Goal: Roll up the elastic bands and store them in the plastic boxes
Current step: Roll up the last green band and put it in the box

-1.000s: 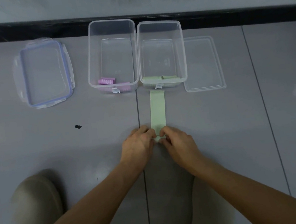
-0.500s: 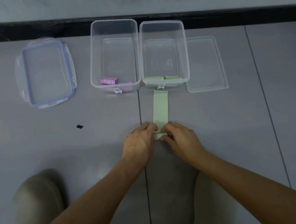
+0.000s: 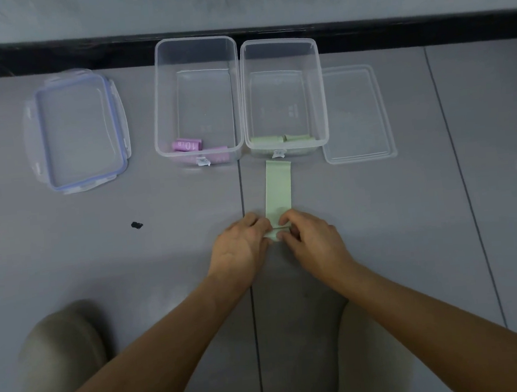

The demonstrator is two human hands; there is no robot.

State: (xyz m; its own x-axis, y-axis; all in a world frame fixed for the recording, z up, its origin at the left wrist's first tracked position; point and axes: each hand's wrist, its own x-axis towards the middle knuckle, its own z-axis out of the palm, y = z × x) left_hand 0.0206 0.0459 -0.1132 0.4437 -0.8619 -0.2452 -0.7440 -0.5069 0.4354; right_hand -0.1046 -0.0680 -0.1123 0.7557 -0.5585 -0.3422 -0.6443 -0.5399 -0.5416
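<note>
Both hands work the near end of the green band [image 3: 277, 191]. L hand [image 3: 240, 248] and R hand [image 3: 313, 242] each have fingers curled down over the band w/ thumb tucked behind, pinching the small roll [image 3: 275, 234] started betw them. Neither hand holds anything else.

Change over the last sec is small: both hands have crept a bit fwd toward the boxes, the roll looks slightly fatter, and the flat part is a touch shorter. The far end hasn't shifted and lies just short of the R box [image 3: 323, 101], so the band isn't dragging as it winds.

Most of the band is still flat on the grey floor, running straight away from the person, so I'd judge this roll is early, w/ plenty of turns left.

R box already has green rolls [image 3: 266, 140] at its near wall; L box [image 3: 158, 126] has pink rolls [image 3: 186, 145]. This one prob goes in the R box. Both lids are off: blue-rimmed lid [image 3: 77, 131] far L, clear lid [image 3: 353, 114] beside the R box
</note>
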